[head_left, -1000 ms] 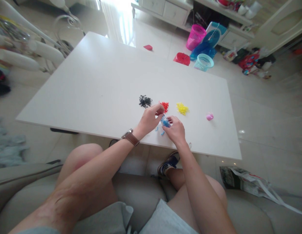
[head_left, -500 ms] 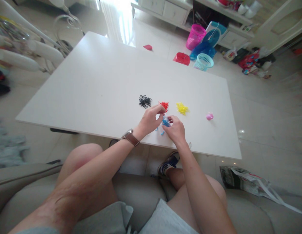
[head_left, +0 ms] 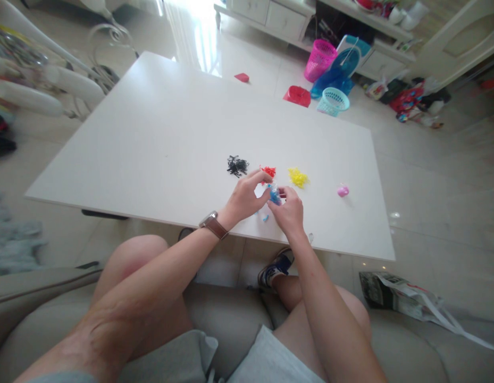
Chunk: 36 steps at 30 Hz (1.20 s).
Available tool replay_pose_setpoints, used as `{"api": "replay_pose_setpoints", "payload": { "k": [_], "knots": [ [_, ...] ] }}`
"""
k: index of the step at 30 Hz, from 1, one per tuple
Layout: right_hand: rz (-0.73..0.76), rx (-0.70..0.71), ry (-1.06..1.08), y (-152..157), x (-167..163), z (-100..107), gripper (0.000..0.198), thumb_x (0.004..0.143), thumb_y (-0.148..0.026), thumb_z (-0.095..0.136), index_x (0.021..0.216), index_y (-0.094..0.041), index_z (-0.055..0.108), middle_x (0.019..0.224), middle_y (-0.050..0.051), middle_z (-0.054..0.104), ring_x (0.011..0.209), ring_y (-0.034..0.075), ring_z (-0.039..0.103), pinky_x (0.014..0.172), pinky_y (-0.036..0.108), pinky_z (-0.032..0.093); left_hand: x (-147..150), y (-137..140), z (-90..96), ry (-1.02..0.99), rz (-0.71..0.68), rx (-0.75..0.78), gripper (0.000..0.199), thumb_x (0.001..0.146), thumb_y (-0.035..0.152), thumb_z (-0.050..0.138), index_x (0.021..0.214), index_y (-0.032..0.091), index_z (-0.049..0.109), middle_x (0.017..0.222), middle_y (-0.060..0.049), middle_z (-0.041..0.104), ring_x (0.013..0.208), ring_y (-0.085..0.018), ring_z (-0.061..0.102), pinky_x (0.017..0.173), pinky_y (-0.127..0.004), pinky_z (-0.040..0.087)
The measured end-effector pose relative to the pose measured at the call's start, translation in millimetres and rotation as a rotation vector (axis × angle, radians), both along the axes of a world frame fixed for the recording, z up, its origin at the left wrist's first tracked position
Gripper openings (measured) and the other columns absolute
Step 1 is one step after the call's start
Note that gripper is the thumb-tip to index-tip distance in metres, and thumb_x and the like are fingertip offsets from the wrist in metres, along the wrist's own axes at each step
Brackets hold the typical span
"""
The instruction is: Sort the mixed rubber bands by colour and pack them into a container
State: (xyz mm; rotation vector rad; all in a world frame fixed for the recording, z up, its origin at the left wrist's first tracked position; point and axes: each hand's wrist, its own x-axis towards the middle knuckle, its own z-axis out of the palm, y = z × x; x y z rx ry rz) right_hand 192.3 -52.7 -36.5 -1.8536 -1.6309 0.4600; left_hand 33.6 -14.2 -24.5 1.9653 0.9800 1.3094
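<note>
A small clear container (head_left: 274, 196) with blue bits inside is held in my right hand (head_left: 290, 208), thumb and fingers closed round it. My left hand (head_left: 247, 196) is at the container's upper left, thumb close against its side and fingers stretched over the top, apart from the thumb. I make out nothing held in the left fingers. Just behind them, partly covered, lies a pile of small red bands (head_left: 269, 171). A black pile (head_left: 237, 166) of the same sort sits to the left, a yellow pile (head_left: 298, 177) to the right. A loose blue bit (head_left: 265, 218) lies in front of the hands.
A pink object (head_left: 343, 191) stands on the right part of the white table (head_left: 159, 133). Past the far edge, a red container (head_left: 298, 96), a light blue basket (head_left: 333, 101) and a pink basket (head_left: 320, 59) are on the floor. A bag (head_left: 406, 298) lies at right.
The container has shifted slightly right and up with my right hand. My left fingers have spread a little farther from the thumb.
</note>
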Motion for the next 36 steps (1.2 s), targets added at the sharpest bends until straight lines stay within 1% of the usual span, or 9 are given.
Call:
{"api": "replay_pose_setpoints", "payload": {
  "k": [3,6,9,12,16,22,27,32,36],
  "knots": [
    [-0.080,0.156,0.126,1.6,0.7,2.8,0.029,0.080,-0.033,0.067,0.105,-0.023,0.059,0.105,0.006,0.067,0.097,0.022,0.064,0.087,0.038,0.054,-1.2,2.3,1.8,-0.021,0.040,-0.004,0.019,0.085,0.006,0.058,0.098,0.020,0.062,0.107,-0.007,0.067,0.103,-0.017,0.063,0.089,-0.031,0.053],
    [-0.149,0.222,0.193,2.9,2.0,6.4,0.031,0.082,-0.036,0.067,0.106,-0.022,0.054,0.106,0.007,0.066,0.097,0.021,0.064,0.084,0.037,0.056,-3.3,5.7,-5.8,0.058,0.084,-0.128,0.018,0.084,0.006,0.056,0.094,0.019,0.062,0.100,-0.005,0.065,0.093,-0.017,0.063,0.084,-0.031,0.053],
    [-0.219,0.248,0.196,3.2,3.3,8.4,0.031,0.083,-0.038,0.066,0.105,-0.022,0.053,0.105,0.007,0.066,0.098,0.022,0.064,0.083,0.038,0.057,-6.7,5.5,-21.8,0.275,0.038,-0.298,0.019,0.079,0.006,0.058,0.092,0.018,0.064,0.096,-0.006,0.065,0.086,-0.018,0.063,0.082,-0.033,0.053],
    [-0.268,0.256,0.192,2.9,4.5,8.9,0.032,0.083,-0.042,0.066,0.104,-0.022,0.053,0.104,0.007,0.066,0.097,0.022,0.065,0.081,0.038,0.056,-9.6,0.4,-37.4,0.525,-0.042,-0.393,0.027,0.077,0.008,0.062,0.102,0.016,0.067,0.102,-0.009,0.066,0.087,-0.021,0.064,0.083,-0.035,0.053],
    [-0.279,0.230,0.161,2.1,5.0,10.0,0.033,0.083,-0.044,0.066,0.103,-0.022,0.053,0.104,0.007,0.067,0.095,0.022,0.065,0.079,0.036,0.054,-7.9,-7.0,-48.9,0.708,-0.095,-0.403,0.030,0.077,0.012,0.065,0.106,0.014,0.068,0.105,-0.012,0.066,0.091,-0.024,0.064,0.084,-0.035,0.052],
    [-0.292,0.217,0.198,1.6,3.2,14.4,0.031,0.079,-0.042,0.068,0.096,-0.022,0.051,0.103,0.006,0.067,0.094,0.021,0.065,0.078,0.034,0.052,1.9,-12.6,-60.5,0.782,-0.096,-0.390,0.010,0.083,0.014,0.060,0.089,0.016,0.068,0.093,-0.011,0.068,0.089,-0.024,0.064,0.083,-0.035,0.050],
    [-0.298,0.209,0.206,1.6,2.6,17.3,0.031,0.078,-0.041,0.069,0.095,-0.023,0.050,0.101,0.005,0.068,0.093,0.022,0.065,0.077,0.033,0.051,9.5,-16.3,-61.9,0.827,-0.101,-0.332,0.026,0.090,0.011,0.045,0.085,0.015,0.070,0.089,-0.012,0.067,0.083,-0.022,0.063,0.078,-0.034,0.050],
    [-0.291,0.225,0.205,1.9,2.6,17.6,0.030,0.078,-0.040,0.070,0.094,-0.023,0.051,0.098,0.004,0.068,0.092,0.021,0.065,0.075,0.032,0.050,19.3,-23.8,-58.5,0.760,-0.160,-0.330,0.019,0.087,0.013,0.051,0.087,0.016,0.069,0.089,-0.010,0.068,0.084,-0.021,0.064,0.078,-0.032,0.050],
    [-0.280,0.191,0.172,2.1,2.2,16.4,0.029,0.079,-0.041,0.068,0.095,-0.023,0.050,0.099,0.005,0.069,0.091,0.021,0.066,0.075,0.032,0.051,24.2,-33.0,-59.9,0.806,-0.178,-0.288,0.012,0.086,0.019,0.058,0.087,0.017,0.070,0.091,-0.011,0.068,0.084,-0.023,0.065,0.076,-0.034,0.050]
  ]
}}
